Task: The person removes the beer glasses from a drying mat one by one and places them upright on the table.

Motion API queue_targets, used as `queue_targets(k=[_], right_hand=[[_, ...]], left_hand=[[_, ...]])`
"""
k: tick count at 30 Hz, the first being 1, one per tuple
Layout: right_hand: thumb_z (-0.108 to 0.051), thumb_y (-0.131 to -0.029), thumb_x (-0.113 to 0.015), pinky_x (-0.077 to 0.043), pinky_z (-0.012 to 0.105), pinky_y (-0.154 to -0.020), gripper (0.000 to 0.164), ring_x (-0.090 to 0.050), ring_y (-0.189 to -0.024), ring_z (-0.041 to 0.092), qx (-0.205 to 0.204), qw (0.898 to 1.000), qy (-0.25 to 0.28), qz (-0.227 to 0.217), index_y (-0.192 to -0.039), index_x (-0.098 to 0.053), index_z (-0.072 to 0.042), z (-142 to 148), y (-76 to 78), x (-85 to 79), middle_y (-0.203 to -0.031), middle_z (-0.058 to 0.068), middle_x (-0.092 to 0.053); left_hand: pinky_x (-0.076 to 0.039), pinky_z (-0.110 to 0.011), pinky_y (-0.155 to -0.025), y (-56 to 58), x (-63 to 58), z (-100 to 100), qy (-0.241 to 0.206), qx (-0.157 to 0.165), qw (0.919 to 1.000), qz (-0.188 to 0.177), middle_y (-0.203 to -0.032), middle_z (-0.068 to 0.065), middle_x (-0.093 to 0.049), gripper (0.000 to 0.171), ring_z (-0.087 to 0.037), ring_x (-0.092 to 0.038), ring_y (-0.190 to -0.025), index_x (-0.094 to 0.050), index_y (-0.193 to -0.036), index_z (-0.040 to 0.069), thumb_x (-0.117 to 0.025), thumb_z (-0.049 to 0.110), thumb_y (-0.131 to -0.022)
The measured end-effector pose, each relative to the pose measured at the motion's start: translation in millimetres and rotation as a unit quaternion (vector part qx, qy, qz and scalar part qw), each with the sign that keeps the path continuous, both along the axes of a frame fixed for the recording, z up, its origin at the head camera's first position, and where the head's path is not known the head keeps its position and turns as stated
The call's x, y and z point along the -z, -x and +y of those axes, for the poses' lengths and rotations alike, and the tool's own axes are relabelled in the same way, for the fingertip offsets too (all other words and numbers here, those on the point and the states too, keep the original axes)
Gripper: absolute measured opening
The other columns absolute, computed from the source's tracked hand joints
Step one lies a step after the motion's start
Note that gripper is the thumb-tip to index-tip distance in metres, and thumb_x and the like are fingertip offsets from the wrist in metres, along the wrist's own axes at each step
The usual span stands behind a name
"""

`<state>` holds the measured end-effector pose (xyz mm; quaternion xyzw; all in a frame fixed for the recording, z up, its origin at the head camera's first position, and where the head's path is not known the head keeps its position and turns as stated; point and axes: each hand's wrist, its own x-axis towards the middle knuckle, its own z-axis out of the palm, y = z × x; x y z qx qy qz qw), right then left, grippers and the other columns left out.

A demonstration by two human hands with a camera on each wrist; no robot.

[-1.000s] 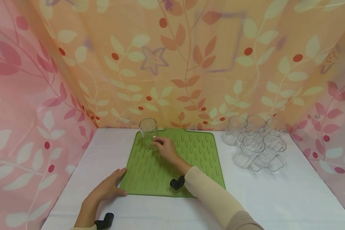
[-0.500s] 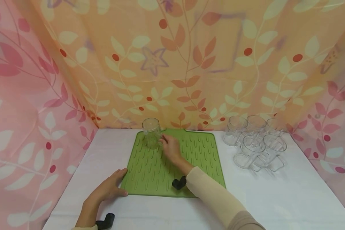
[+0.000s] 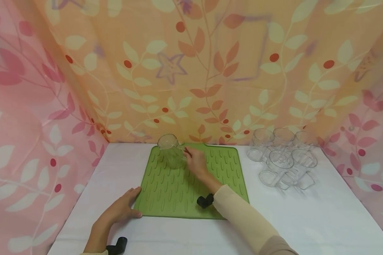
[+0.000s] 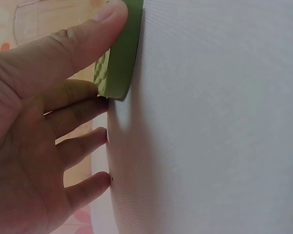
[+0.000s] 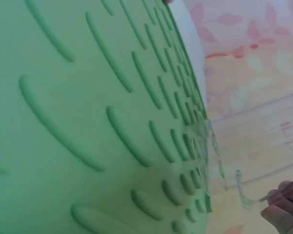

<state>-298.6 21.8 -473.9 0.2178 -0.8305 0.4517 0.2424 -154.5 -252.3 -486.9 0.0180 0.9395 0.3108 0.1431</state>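
My right hand (image 3: 196,163) grips the handle of a clear glass mug (image 3: 170,153). The mug leans a little over the back left part of a green ribbed mat (image 3: 185,198); I cannot tell whether its base touches the mat. In the right wrist view, curled fingers (image 5: 281,214) hold the handle at the frame's edge. At the mat's front left corner lies my left hand (image 3: 119,207). Its thumb (image 4: 83,46) rests at the mat's edge, while the spread fingers touch the white cloth beside it.
Several clear glass mugs (image 3: 281,161) stand grouped to the right of the mat on the white tablecloth (image 3: 306,223). A flowered orange curtain (image 3: 204,71) closes off the back, with a pink one (image 3: 28,141) along the left side.
My right hand has moved from beside the mug to its handle, and the mug has shifted right and toward me, tilting. The left hand stays in place.
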Motion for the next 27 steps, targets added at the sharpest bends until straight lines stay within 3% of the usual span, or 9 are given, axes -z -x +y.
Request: queue_targets(k=[7, 19, 27], right_hand=[[-0.001, -0.087, -0.068, -0.061, 0.037, -0.069, 0.023, -0.074, -0.084, 0.028, -0.019, 1.0, -0.004, 0.004, -0.108, -0.071, 0.007, 12, -4.4, -5.6, -0.097, 0.019, -0.075], [-0.005, -0.09, -0.066, -0.06, 0.037, -0.069, 0.021, -0.073, -0.091, 0.029, -0.035, 0.996, 0.02, -0.085, -0.109, -0.072, 0.004, 38, -22.8, -22.7, -0.101, 0.019, -0.074], [-0.005, -0.088, -0.068, -0.061, 0.039, -0.071, 0.027, -0.072, -0.088, 0.031, -0.026, 0.995, 0.045, -0.08, -0.112, -0.07, 0.007, 61, -37.5, -35.6, -0.102, 0.021, -0.074]], left_hand=[[-0.021, -0.067, -0.114, -1.0, 1.0, -1, 0.002, -0.006, 1.0, -0.002, -0.155, -0.025, -0.031, 0.104, -0.047, -0.02, -0.145, -0.035, -0.149, 0.002, -0.088, 0.021, -0.062], [-0.022, -0.066, -0.114, -1.3, 0.1, 0, 0.001, -0.001, 1.0, 0.005, -0.154, -0.026, -0.032, 0.103, -0.047, -0.022, -0.145, -0.036, -0.149, 0.001, -0.088, 0.02, -0.062], [-0.021, -0.067, -0.114, -1.7, -0.8, -1, 0.009, 0.007, 0.9999, 0.004, -0.155, -0.027, -0.029, 0.101, -0.048, -0.022, -0.144, -0.035, -0.149, 0.001, -0.087, 0.021, -0.064]])
